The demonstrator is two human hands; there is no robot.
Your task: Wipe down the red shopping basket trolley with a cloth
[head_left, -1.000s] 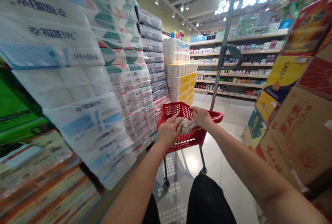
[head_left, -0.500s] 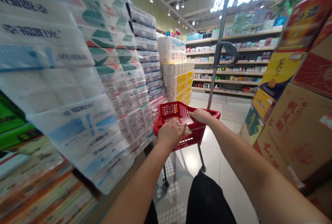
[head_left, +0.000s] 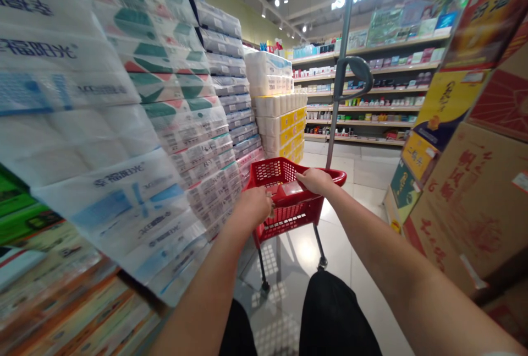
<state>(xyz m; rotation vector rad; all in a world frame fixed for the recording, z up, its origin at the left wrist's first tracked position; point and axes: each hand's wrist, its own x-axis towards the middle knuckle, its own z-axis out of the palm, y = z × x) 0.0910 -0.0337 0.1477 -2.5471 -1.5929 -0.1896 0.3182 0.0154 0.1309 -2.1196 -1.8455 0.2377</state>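
Note:
A red plastic shopping cart (head_left: pixel 289 218) stands in front of me, its basket of perforated mesh. My right hand (head_left: pixel 315 181) is closed round the right part of the cart's red handle (head_left: pixel 289 190). At the handle's left end is my left hand (head_left: pixel 256 206), fingers curled. A small pale, crumpled thing (head_left: pixel 271 210) pokes out from under those fingers; its kind is unclear. Whether the left hand also grips the handle is hard to tell. A grey pole (head_left: pixel 333 136) with a looped grip (head_left: pixel 359 78) rises from the cart's right side.
Tall stacks of plastic-wrapped tissue packs (head_left: pixel 119 180) line the left side closely. Cardboard cartons (head_left: pixel 462 202) are piled on the right. Between them runs a pale tiled floor (head_left: pixel 355 207). Shelves of small boxes and bottles (head_left: pixel 371 103) stand across the far end.
My left hand has slid left along the handle, with the pale thing in it. The right hand stays on the handle. The view has shifted slightly, and the cart sits a little further left.

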